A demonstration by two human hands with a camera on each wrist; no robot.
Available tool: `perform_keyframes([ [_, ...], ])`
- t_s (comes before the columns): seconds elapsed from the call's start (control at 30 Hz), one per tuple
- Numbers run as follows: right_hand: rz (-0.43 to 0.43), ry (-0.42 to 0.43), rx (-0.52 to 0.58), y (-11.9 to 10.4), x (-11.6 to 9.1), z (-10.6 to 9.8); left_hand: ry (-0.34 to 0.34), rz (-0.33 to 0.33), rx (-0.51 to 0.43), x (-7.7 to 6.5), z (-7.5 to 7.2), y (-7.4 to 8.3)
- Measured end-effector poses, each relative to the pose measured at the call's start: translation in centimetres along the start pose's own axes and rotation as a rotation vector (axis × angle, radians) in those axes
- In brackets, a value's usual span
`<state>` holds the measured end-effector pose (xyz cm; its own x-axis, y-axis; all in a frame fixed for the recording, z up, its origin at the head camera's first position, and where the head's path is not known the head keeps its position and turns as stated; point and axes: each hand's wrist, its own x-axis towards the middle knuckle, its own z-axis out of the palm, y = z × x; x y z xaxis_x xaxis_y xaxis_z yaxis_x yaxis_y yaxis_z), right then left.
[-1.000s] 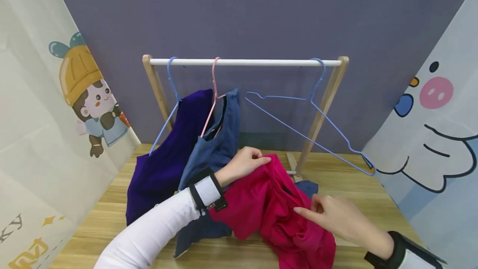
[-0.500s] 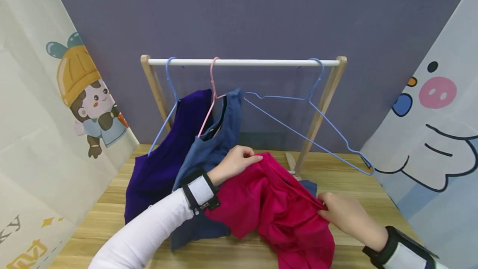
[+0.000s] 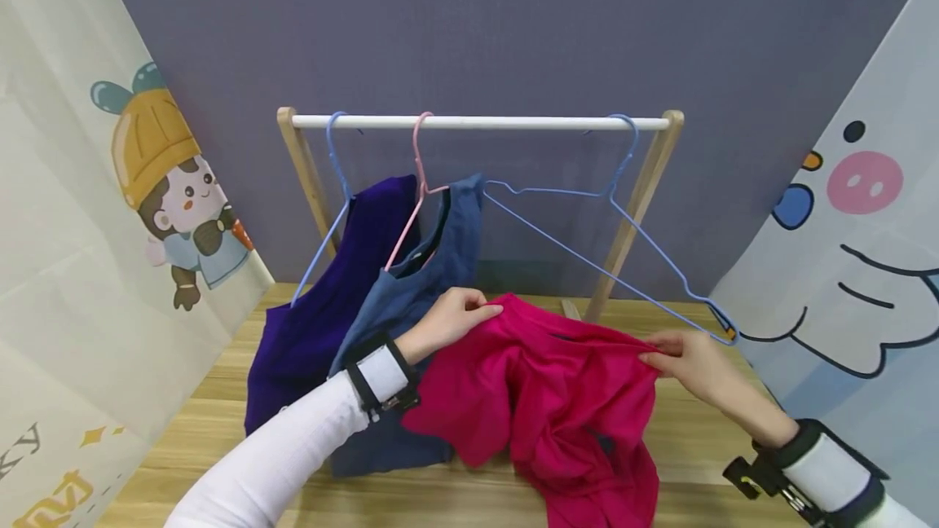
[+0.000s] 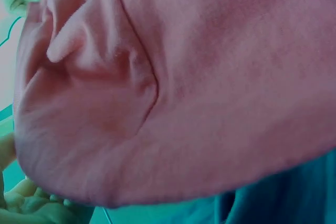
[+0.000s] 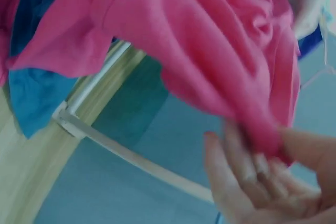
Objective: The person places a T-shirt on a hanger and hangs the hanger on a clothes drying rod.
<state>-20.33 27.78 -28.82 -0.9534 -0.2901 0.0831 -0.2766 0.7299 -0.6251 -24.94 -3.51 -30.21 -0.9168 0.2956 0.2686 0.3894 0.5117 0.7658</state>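
A crinkled pinkish-red shirt [image 3: 579, 398] spreads between both hands, its upper edge drawn out sideways and its lower part hanging toward the table. My left hand [image 3: 451, 323] pinches one end of that edge between thumb and fingers. At the opposite end, my right hand [image 3: 689, 361] pinches the edge too. The right wrist view has the right hand [image 5: 273, 182] with a fold of the shirt [image 5: 184, 40] between thumb and fingers. Cloth fills most of the left wrist view, where the left hand [image 4: 31, 203] is partly hidden behind it.
Behind stands a rack with a white rod [image 3: 513, 122]. A bare blue hanger [image 3: 610, 192] hangs at its right. A purple garment [image 3: 352, 267] and a blue shirt [image 3: 440, 259] on a pink hanger [image 3: 421, 161] hang left. Below lies the wooden table [image 3: 191, 446].
The right hand has reached the shirt, taken hold of its edge and moved up and right, stretching the edge out. The left hand, still pinching, has shifted slightly left.
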Motion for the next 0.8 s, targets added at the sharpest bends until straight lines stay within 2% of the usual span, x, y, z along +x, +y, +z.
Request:
perform_keyframes([
  [0.07,0.068,-0.051,0.076,0.0,0.2,-0.4,-0.023,0.005,-0.006,0.0,0.0,-0.3],
  [0.17,0.136,-0.094,0.097,0.0,0.6,-0.9,-0.062,0.029,-0.017,0.0,-0.1,-0.5],
  [0.27,0.122,-0.056,0.053,0.2,0.9,-1.0,-0.085,0.061,-0.027,-0.1,-0.1,-0.5],
  [0.4,-0.022,0.077,-0.084,0.2,1.1,-0.8,-0.102,0.080,-0.035,-0.2,0.0,-0.3],
  [0.5,-0.158,0.204,-0.183,-0.7,1.0,-0.5,-0.100,0.087,-0.028,-0.2,0.1,-0.2],
  [0.67,-0.417,0.545,-0.269,-2.9,2.0,-0.8,-0.098,0.096,-0.010,-0.2,0.2,0.0],
  [0.73,-0.459,0.653,-0.279,-3.6,2.7,-1.4,-0.104,0.100,-0.007,-0.2,0.3,0.1],
  [0.8,-0.446,0.697,-0.283,-4.1,3.5,-2.1,-0.108,0.102,-0.005,-0.2,0.3,0.2],
])
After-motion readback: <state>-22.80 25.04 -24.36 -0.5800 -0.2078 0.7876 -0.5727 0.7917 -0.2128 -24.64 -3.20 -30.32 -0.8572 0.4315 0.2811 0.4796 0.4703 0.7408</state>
